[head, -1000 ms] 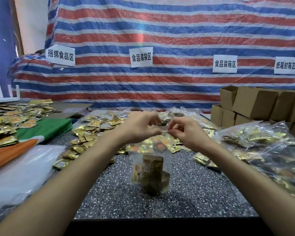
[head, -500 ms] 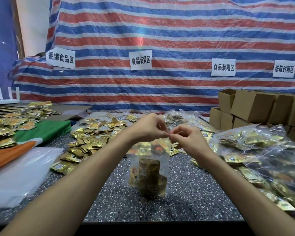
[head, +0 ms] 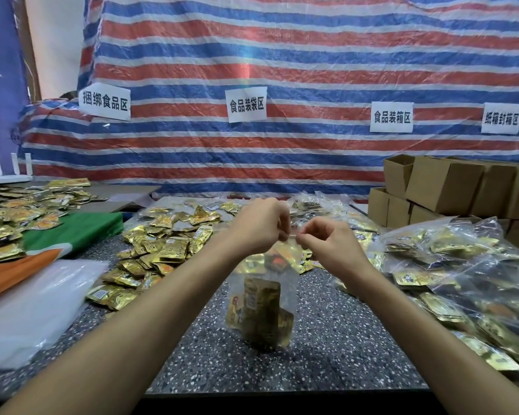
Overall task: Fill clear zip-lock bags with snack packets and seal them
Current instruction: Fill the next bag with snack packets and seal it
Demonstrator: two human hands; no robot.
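Pinches top zip strip of clear zip-lock bag between curled fingers of left hand and right hand, hanging it upright over middle of speckled table, bottom edge at or just above that surface, cannot tell which. Keeps snack packets bunched in bag's lower half, as a second ago. Brings fingertips almost together where a gap along the strip stood earlier; leaves loose gold packets on table's far left unmoved.

My left hand: fingers curled, pinching the zip-lock bag top. My right hand: same pinch, fingertips just beside my left's. Forearms outstretched.
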